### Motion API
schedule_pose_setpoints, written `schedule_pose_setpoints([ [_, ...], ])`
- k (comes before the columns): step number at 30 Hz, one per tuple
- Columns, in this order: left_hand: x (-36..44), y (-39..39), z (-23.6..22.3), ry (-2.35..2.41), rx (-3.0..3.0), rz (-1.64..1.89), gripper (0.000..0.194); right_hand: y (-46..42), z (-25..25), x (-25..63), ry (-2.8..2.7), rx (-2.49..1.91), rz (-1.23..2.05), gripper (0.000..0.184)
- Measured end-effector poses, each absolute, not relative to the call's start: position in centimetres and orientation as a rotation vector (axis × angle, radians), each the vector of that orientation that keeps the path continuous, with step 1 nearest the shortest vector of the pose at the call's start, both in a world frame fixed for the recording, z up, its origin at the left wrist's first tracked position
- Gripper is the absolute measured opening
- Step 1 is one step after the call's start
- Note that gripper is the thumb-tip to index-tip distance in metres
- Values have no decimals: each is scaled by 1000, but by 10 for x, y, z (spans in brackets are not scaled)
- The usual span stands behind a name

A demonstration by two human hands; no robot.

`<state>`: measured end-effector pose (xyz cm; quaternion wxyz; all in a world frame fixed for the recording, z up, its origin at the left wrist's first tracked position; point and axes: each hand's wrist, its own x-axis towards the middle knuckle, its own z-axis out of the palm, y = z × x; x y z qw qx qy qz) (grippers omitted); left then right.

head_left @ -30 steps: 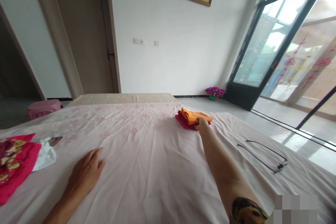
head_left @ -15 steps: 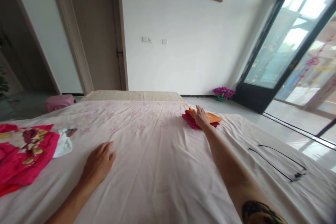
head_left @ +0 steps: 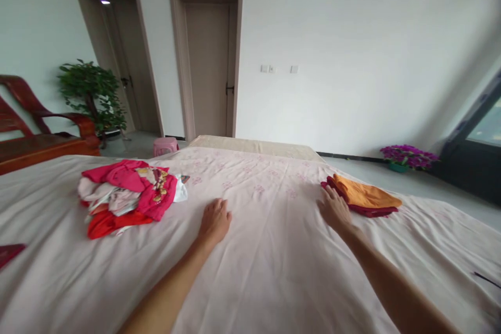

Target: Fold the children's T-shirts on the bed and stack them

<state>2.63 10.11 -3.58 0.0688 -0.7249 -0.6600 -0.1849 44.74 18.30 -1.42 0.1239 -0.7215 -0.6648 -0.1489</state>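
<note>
On the right of the pale bedsheet [head_left: 270, 240] lies a folded orange garment [head_left: 366, 193] on top of a folded dark red one [head_left: 371, 212]. My right hand [head_left: 334, 210] is at their left edge, fingers spread and holding nothing; whether it still touches the cloth I cannot tell. My left hand [head_left: 216, 221] rests on the sheet nearer the middle, fingers loosely stretched, with nothing in it. Left of it sits a crumpled heap of clothes [head_left: 129, 193] in pink, red and white, with a printed pattern on one piece.
A dark red object [head_left: 11, 253] lies at the left edge. The tip of a glasses temple [head_left: 487, 279] shows at the far right. Beyond the bed stand a pink stool [head_left: 165, 146], a wooden chair [head_left: 50, 130], a potted plant [head_left: 92, 96] and purple flowers [head_left: 409, 156].
The view has swung left, bringing the whole clothes heap into sight. My right hand has come off the top of the folded garments to their left side. My left hand stays on the sheet.
</note>
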Motion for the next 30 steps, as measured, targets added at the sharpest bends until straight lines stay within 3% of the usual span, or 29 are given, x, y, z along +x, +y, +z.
schedule_pose_setpoints([
  [4,25,95,-33,-1990,-2257,-475,49,135,-39,374,-2207,-2071,-103,56],
  [8,21,86,-31,-2010,-2379,-365,60,100,-47,334,-2330,-1941,-80,58],
  [23,0,-1,-24,-1903,-2531,-298,60,92,-33,328,-2182,-1891,-64,49],
  [30,1,-9,-23,-1853,-2482,-453,53,87,-27,329,-2155,-1872,-58,47],
])
